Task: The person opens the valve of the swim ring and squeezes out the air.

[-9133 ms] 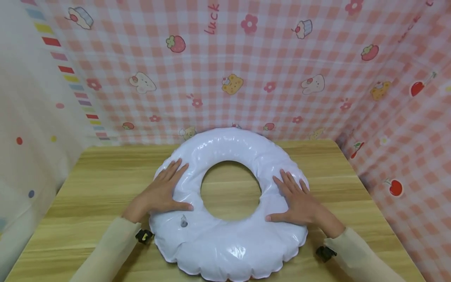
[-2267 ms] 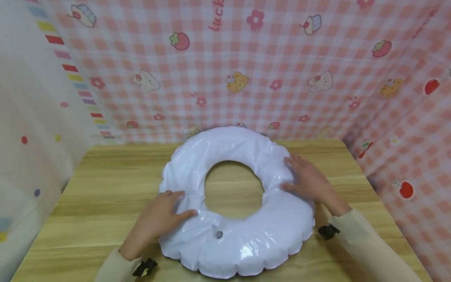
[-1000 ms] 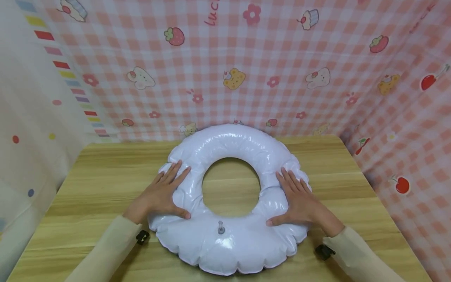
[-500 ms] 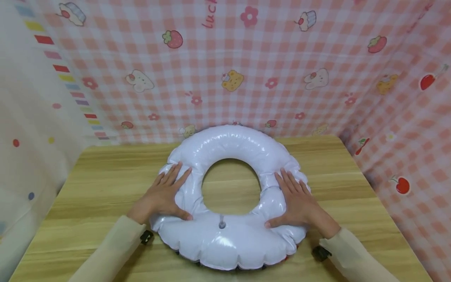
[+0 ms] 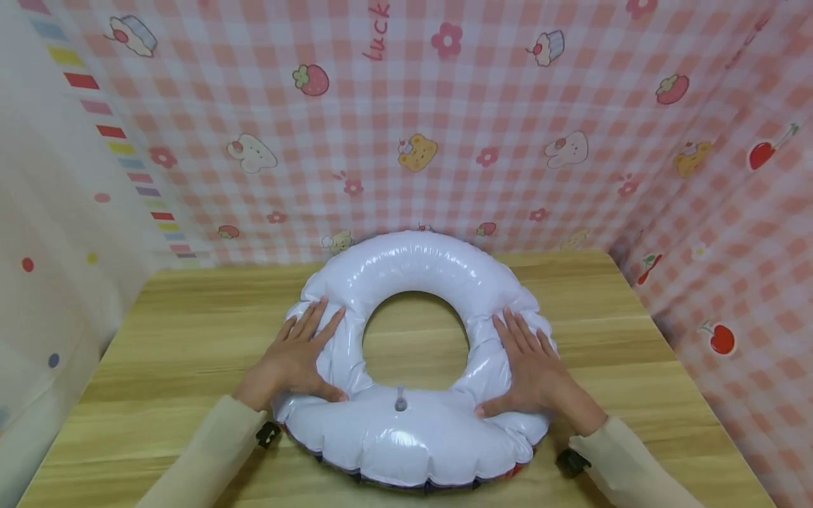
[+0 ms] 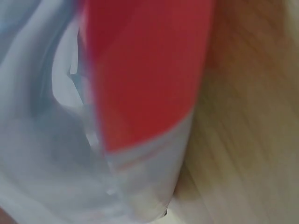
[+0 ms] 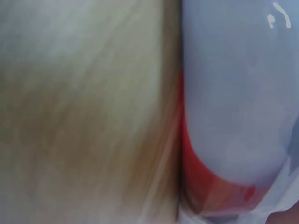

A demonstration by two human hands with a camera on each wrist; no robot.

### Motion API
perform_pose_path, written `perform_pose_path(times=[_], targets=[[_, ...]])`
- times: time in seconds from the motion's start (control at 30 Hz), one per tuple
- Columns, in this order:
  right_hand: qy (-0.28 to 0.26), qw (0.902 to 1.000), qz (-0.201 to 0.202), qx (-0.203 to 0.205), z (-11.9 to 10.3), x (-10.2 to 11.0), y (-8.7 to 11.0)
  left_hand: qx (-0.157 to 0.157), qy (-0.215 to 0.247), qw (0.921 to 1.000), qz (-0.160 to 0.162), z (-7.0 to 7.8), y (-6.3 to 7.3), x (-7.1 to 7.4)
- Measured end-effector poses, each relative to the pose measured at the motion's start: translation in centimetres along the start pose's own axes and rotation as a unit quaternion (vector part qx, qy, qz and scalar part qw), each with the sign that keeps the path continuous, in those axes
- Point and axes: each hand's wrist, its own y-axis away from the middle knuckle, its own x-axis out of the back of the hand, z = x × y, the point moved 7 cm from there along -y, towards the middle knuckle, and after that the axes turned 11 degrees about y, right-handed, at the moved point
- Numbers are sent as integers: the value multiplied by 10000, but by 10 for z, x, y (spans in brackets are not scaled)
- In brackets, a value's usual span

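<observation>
A white inflatable swim ring lies flat on the wooden table in the head view. Its clear valve sticks up at the near middle, by the hole. My left hand presses on the ring's left side, fingers spread and straight. On the right side my right hand presses down in the same way. Under both hands the vinyl is dented and creased, while the near part bulges. Red colour on the ring's underside shows in the left wrist view; the right wrist view shows the ring's side against the table.
The wooden table extends to both sides of the ring. A pink checked cloth hangs behind it and on the right, a pale dotted one on the left. Black wrist mounts sit below the sleeves.
The valve has gone from beside my left hand to the near middle as the ring turned. Both hands, at the edges 2.3 s ago, now press on top; the near part bulges more.
</observation>
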Motion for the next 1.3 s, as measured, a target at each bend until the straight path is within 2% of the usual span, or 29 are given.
perform_pose_path(times=[0.17,0.5,0.73,1.07,1.3], targets=[[-35,10000,-19,-21,-1,-1,-1,74,-39,10000,-12,0,0,-2],[-18,9999,-136,-79,-1,-2,-4,138,-63,9999,31,8,0,3],[-15,9999,-136,-95,-2,-3,-5,228,-113,9997,32,4,-1,0],[69,9996,-238,-149,-2,-5,-8,266,-139,9995,60,9,-1,3],[-21,9998,-147,-160,-3,-3,-8,327,-218,9992,108,8,-2,3]])
